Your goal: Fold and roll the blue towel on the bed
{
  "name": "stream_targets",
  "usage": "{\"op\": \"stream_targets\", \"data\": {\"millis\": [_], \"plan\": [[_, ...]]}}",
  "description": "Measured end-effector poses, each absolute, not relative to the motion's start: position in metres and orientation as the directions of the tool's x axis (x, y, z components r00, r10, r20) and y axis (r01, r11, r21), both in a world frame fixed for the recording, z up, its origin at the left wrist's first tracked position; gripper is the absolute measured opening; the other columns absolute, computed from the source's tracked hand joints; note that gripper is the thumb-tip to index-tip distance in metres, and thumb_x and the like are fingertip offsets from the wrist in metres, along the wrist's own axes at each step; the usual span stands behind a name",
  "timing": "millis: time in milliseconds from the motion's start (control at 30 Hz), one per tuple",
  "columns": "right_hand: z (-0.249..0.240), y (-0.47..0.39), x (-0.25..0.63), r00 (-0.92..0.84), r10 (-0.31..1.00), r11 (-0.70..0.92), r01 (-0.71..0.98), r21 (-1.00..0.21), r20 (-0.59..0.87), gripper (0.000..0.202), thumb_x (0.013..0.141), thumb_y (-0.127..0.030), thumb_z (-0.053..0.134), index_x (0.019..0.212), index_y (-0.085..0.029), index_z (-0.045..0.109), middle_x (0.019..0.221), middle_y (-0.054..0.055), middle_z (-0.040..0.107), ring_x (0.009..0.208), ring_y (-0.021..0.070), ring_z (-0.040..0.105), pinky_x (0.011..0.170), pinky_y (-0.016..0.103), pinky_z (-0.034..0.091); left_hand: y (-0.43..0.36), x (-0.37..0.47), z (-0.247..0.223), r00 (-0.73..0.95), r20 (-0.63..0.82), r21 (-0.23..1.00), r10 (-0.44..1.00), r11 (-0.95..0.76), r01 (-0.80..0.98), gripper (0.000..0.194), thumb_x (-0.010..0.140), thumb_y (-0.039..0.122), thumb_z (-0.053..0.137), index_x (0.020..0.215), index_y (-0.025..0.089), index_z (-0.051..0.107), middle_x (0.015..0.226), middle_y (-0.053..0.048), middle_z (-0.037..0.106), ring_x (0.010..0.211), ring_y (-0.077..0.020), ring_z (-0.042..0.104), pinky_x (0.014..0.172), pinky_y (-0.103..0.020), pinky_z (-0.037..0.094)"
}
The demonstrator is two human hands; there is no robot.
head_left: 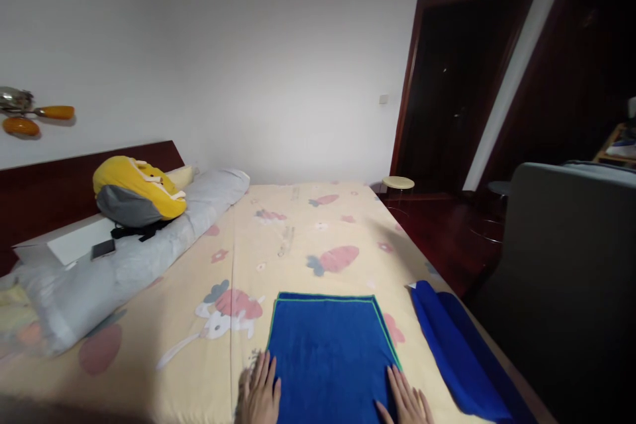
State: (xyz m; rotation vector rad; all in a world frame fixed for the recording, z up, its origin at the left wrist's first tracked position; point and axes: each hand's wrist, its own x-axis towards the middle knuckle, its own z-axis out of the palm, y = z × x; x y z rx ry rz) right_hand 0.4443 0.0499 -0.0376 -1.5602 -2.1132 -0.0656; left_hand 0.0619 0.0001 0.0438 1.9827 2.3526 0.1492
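A blue towel with green edging lies folded flat on the bed, its near end cut off by the bottom of the view. My left hand rests at its left edge, fingers stretched forward and lying flat. At the right edge, my right hand lies flat too, thumb spread over the cloth and fingers pointing away from me. Neither hand grips anything. To the right of the towel is another blue cloth, loosely folded along the bed's side.
The bed has a cream sheet with carrot and rabbit prints. A grey rolled quilt, a yellow and grey backpack and a dark phone are at the left. A dark grey panel stands close on the right, near a stool.
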Motion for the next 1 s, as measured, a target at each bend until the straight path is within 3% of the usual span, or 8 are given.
{"op": "stream_targets", "data": {"millis": [100,233,333,433,600,700,900,1000], "plan": [[-0.015,0.06,0.392,-0.238,0.891,0.362,0.886,-0.29,0.387,0.061,0.091,-0.056,0.039,0.147,-0.031,0.032,0.15,0.005,0.038,0.136,0.0295,0.042,0.107,0.054,0.041,0.021,0.093,0.057,-0.137,0.123,0.156,0.983,0.117,0.981,0.054,0.094,0.024,0.021,0.147,0.027,0.012,0.156,0.001,0.02,0.146,-0.0212,0.023,0.118,-0.053,0.025],[-0.003,0.078,0.31,-0.4,0.867,0.49,0.792,-0.364,0.297,0.052,0.097,-0.039,0.031,0.148,-0.029,0.026,0.152,0.004,0.032,0.14,0.0251,0.034,0.111,0.05,0.038,0.05,0.143,0.047,0.044,0.138,0.241,0.989,-0.077,0.968,0.056,0.095,0.023,0.021,0.146,0.031,0.001,0.158,0.004,0.016,0.146,-0.0185,0.021,0.119,-0.049,0.027],[-0.011,0.086,0.286,-0.47,0.841,0.54,0.757,-0.368,0.267,0.049,0.097,-0.037,0.032,0.145,-0.029,0.032,0.15,0.005,0.034,0.138,0.0259,0.037,0.109,0.05,0.04,0.057,0.154,0.018,0.019,0.061,0.27,0.998,-0.035,0.962,0.056,0.094,0.026,0.027,0.146,0.031,0.006,0.157,0.001,0.017,0.146,-0.0218,0.023,0.118,-0.052,0.029],[-0.021,0.091,0.311,-0.442,0.854,0.513,0.799,-0.314,0.274,0.052,0.095,-0.05,0.035,0.143,-0.031,0.035,0.149,0.004,0.036,0.136,0.028,0.04,0.108,0.053,0.041,0.048,0.131,0.001,-0.066,0.022,0.26,0.998,0.058,0.964,0.054,0.094,0.033,0.028,0.146,0.034,0.01,0.157,0.002,0.019,0.145,-0.0212,0.024,0.118,-0.051,0.029],[-0.03,0.096,0.409,-0.236,0.917,0.316,0.923,-0.221,0.322,0.063,0.09,-0.061,0.035,0.144,-0.029,0.034,0.15,0.003,0.034,0.137,0.0282,0.038,0.109,0.055,0.039,0.024,0.068,0.022,-0.118,-0.004,0.169,0.993,0.117,0.979,0.053,0.095,0.038,0.024,0.146,0.033,0.012,0.157,0.003,0.018,0.145,-0.0205,0.023,0.118,-0.052,0.026],[-0.036,0.098,0.446,-0.232,0.931,0.293,0.935,-0.198,0.281,0.065,0.091,-0.062,0.029,0.145,-0.025,0.034,0.15,0.003,0.034,0.137,0.0268,0.039,0.109,0.055,0.038,0.019,0.046,0.033,-0.057,-0.035,0.161,0.998,0.062,0.985,0.052,0.095,0.038,0.025,0.146,0.036,0.017,0.156,0.006,0.021,0.145,-0.0195,0.026,0.118,-0.051,0.026],[-0.037,0.097,0.426,-0.145,0.935,0.212,0.96,-0.181,0.325,0.066,0.092,-0.061,0.027,0.142,-0.02,0.043,0.149,0.007,0.036,0.136,0.0297,0.04,0.11,0.057,0.036,0.031,0.054,0.024,-0.158,0.095,0.126,0.983,0.146,0.981,0.047,0.095,0.033,0.028,0.141,0.03,0.041,0.151,0.0,0.037,0.139,-0.022,0.039,0.112,-0.049,0.037],[-0.025,0.094,0.384,-0.177,0.919,0.262,0.942,-0.211,0.352,0.062,0.094,-0.055,0.029,0.145,-0.021,0.037,0.152,0.007,0.032,0.138,0.0284,0.037,0.11,0.055,0.037,0.043,0.077,0.026,-0.117,0.195,0.145,0.974,0.09,0.985,0.048,0.095,0.027,0.026,0.142,0.027,0.039,0.152,-0.001,0.035,0.14,-0.0211,0.037,0.111,-0.045,0.039]]}}
